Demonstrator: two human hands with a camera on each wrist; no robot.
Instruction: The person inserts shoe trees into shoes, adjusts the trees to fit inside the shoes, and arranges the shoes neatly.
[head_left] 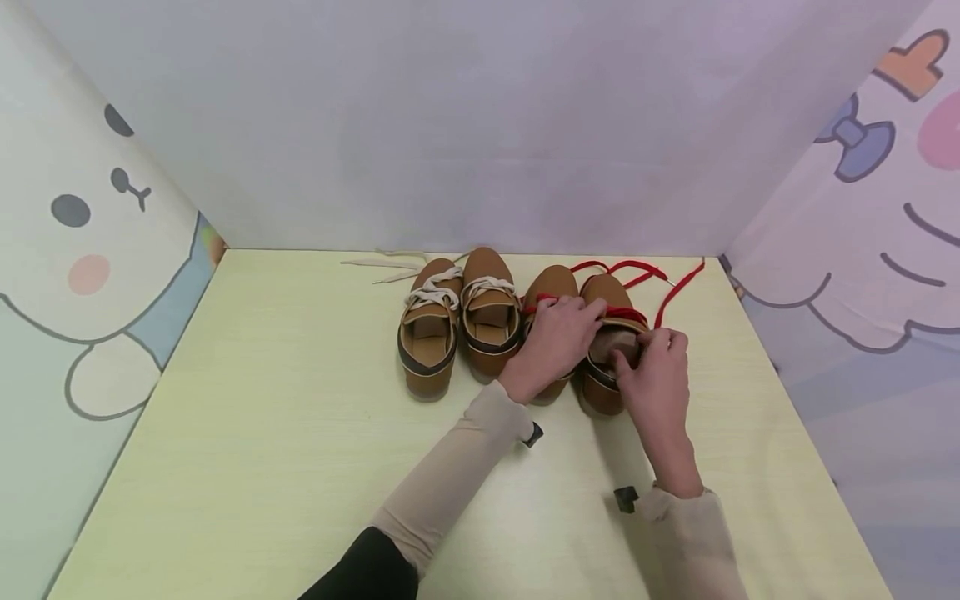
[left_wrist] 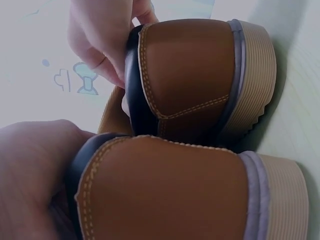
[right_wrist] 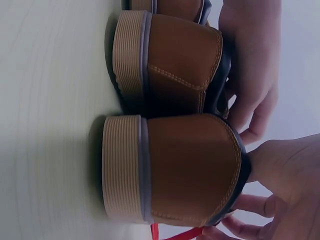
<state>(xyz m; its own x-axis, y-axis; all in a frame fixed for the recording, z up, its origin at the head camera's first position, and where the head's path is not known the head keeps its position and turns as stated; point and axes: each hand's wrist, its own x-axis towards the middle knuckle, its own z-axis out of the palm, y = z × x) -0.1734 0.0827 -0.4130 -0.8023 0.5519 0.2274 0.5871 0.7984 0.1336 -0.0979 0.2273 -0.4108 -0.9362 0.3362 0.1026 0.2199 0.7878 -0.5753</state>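
Note:
Two pairs of brown shoes stand side by side, toes away from me. My right hand (head_left: 660, 383) holds the right collar of the rightmost red-laced shoe (head_left: 602, 396), thumb on the inner side and fingers outside. Over the other red-laced shoe (head_left: 557, 279) reaches my left hand (head_left: 555, 342), its bent fingers at the left edge of the rightmost shoe's opening. I cannot tell what the left fingertips grip. The right wrist view shows the rightmost shoe's heel (right_wrist: 192, 167) close up, with the right hand (right_wrist: 290, 195) at its dark collar.
To the left stand two white-laced shoes (head_left: 427, 383) (head_left: 491, 362). Their loose white laces (head_left: 375, 263) trail leftward at the back. Red laces (head_left: 678, 292) trail behind and right of the red-laced pair. A pale wall (head_left: 465, 125) closes off the table's (head_left: 262, 433) back edge.

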